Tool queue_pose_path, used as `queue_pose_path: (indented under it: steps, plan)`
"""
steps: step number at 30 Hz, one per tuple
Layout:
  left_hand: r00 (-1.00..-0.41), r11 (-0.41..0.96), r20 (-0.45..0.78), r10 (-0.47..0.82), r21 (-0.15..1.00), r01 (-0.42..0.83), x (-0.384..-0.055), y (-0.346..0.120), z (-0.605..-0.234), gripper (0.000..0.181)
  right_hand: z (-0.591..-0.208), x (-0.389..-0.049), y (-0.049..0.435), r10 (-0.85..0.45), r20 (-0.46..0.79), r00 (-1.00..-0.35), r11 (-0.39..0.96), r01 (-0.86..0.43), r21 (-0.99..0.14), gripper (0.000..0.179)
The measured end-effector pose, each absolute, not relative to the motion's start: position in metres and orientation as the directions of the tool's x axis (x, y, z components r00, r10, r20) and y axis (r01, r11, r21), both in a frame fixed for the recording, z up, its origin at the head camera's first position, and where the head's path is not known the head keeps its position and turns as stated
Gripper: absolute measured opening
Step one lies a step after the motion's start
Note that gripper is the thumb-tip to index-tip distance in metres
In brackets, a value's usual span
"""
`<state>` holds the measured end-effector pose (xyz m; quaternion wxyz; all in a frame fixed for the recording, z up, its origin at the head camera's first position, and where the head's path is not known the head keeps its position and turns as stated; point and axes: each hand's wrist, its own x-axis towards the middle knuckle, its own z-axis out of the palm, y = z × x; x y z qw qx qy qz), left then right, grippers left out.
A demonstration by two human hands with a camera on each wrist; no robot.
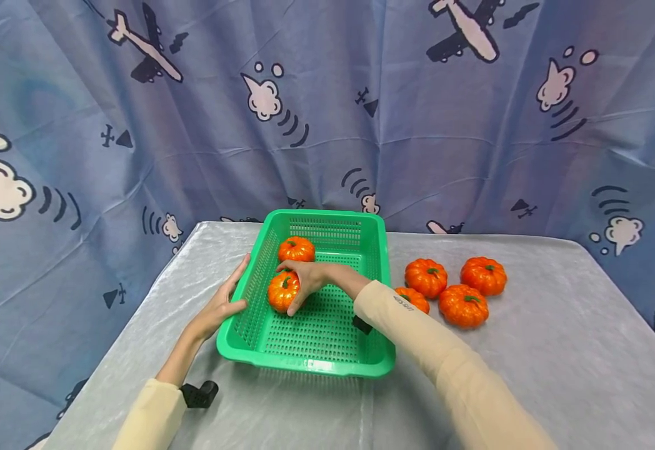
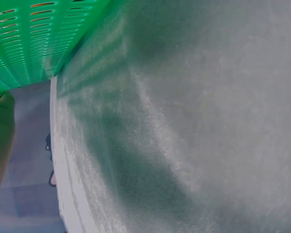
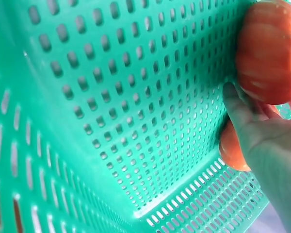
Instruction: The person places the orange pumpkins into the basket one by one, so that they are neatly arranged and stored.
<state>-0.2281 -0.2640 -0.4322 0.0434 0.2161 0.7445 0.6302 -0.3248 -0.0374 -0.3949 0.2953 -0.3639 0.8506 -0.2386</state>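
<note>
A green perforated plastic basket (image 1: 305, 365) stands on the covered table. My right hand (image 1: 310, 275) reaches down inside it and grips a small orange pumpkin (image 1: 282, 294), thumb on the near side and fingers over the far side. In the right wrist view the held pumpkin (image 3: 266, 53) sits against the basket floor (image 3: 136, 87). Just beyond it, a second pumpkin (image 1: 297, 249) lies in the far left corner. My left hand (image 1: 215, 312) rests against the basket's left side, fingers straight along the outer wall and thumb at the rim.
Right of the basket lie several more orange pumpkins (image 1: 464, 306), one partly hidden behind my right sleeve (image 1: 434, 350). A silvery cloth covers the table (image 1: 552, 325). Behind the table hangs a blue curtain (image 1: 316, 162) printed with airplanes and clouds.
</note>
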Motion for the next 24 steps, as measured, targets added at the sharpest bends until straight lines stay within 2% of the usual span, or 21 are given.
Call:
queue_pose_path:
  steps: [5, 10, 18, 24]
  plan:
    - [-0.907, 0.114, 0.194, 0.373, 0.961, 0.253, -0.226, -0.261, -0.434, 0.092, -0.393, -0.322, -0.029, -0.760, -0.352, -0.547, 0.625, -0.465, -0.627, 0.097]
    - [-0.909, 0.119, 0.181, 0.375, 0.963, 0.241, -0.225, -0.261, -0.435, 0.092, -0.389, -0.320, -0.019, -0.739, -0.374, -0.560, 0.647, -0.435, -0.626, 0.098]
    - [-0.901, 0.116, 0.197, 0.387, 0.959, 0.260, -0.227, -0.266, -0.427, 0.091, -0.348, -0.306, -0.014, -0.729, -0.403, -0.553, 0.674, -0.479, -0.562, 0.098]
    - [-0.901, 0.117, 0.193, 0.388, 0.960, 0.256, -0.225, -0.263, -0.429, 0.090, -0.349, -0.300, -0.008, -0.652, -0.473, -0.592, 0.754, -0.446, -0.482, 0.100]
